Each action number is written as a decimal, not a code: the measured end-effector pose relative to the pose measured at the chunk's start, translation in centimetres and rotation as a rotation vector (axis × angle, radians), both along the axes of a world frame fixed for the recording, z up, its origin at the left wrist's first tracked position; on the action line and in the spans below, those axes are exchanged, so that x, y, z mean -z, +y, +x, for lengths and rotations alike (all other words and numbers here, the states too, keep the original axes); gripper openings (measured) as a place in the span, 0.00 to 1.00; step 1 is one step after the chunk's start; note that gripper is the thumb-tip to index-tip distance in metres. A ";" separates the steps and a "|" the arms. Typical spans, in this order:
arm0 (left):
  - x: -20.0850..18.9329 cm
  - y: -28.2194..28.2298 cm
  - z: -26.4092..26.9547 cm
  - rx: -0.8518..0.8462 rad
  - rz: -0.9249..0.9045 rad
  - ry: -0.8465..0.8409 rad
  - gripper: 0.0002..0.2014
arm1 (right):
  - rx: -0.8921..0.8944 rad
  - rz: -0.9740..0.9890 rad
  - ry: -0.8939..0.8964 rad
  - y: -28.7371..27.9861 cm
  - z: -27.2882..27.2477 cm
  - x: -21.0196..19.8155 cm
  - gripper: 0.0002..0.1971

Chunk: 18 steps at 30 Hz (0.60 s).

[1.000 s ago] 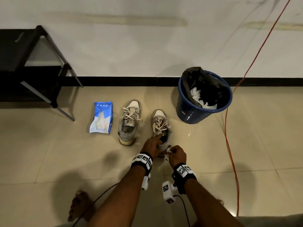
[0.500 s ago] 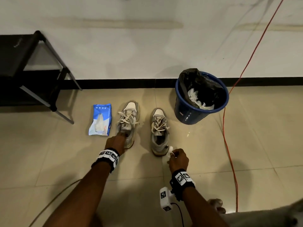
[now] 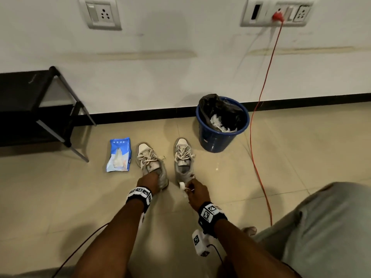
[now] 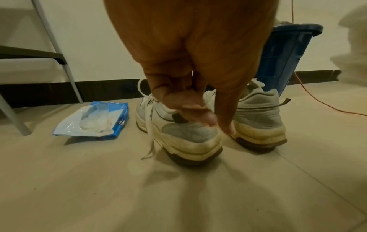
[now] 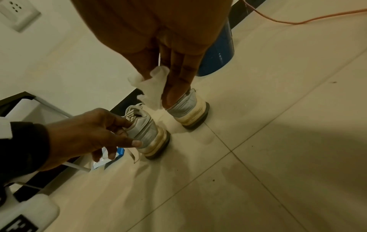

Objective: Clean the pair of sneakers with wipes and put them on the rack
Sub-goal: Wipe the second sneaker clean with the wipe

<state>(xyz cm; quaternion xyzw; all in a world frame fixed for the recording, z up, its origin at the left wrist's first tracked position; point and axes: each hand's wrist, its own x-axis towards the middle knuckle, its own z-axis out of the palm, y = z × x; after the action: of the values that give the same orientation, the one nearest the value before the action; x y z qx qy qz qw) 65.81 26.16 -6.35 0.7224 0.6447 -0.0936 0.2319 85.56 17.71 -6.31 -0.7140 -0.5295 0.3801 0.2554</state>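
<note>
Two grey-and-white sneakers stand side by side on the tiled floor, toes toward the wall. My left hand [image 3: 152, 182] grips the heel collar of the left sneaker [image 3: 149, 160], thumb on the outside and fingers inside; its heel [image 4: 190, 136] is tilted up off the floor. My right hand [image 3: 195, 191] pinches a crumpled white wipe [image 5: 151, 85] just behind the heel of the right sneaker [image 3: 183, 159], which stands flat. The blue wipes pack [image 3: 119, 154] lies open to the left of the shoes. The black rack [image 3: 30, 105] stands at the far left by the wall.
A blue bucket [image 3: 221, 135] lined with a black bag and holding used wipes stands right of the shoes. A red cable [image 3: 259, 137] runs from a wall socket [image 3: 278, 16] down across the floor on the right. My knee [image 3: 321, 227] fills the lower right.
My left hand left the right sneaker, moved to the left one and took hold of its heel, tilting it. My right hand keeps the wipe near the right sneaker's heel. The view has tilted up.
</note>
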 end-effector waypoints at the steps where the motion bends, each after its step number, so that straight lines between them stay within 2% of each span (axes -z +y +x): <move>1: 0.1 -0.2 0.1 -0.007 0.006 0.001 0.24 | 0.002 -0.008 0.006 -0.1 0.1 0.3 0.03; 7: -1.3 0.0 -0.3 -0.076 0.050 -0.051 0.18 | -0.003 0.002 0.032 0.1 -0.3 1.0 0.04; 10: -3.6 -0.3 0.1 -0.117 0.130 -0.187 0.09 | 0.025 0.059 0.074 0.6 -0.7 0.0 0.05; 12: -5.7 -0.7 0.5 -0.152 0.162 -0.287 0.16 | 0.068 0.135 0.092 1.2 -1.2 -1.1 0.04; 14: -8.1 -1.5 1.4 -0.178 0.133 -0.311 0.27 | 0.125 0.200 0.119 1.7 -1.5 -1.9 0.04; 18: -10.5 -3.3 3.7 -0.100 0.069 -0.093 0.46 | 0.149 0.223 0.159 2.0 -2.4 -3.0 0.03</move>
<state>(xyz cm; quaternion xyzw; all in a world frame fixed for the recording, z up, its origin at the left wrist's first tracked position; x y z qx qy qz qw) 69.49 22.82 4.15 0.7005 0.6712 -0.0260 0.2410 83.21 19.68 -3.26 -0.6862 -0.4920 0.3542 0.4020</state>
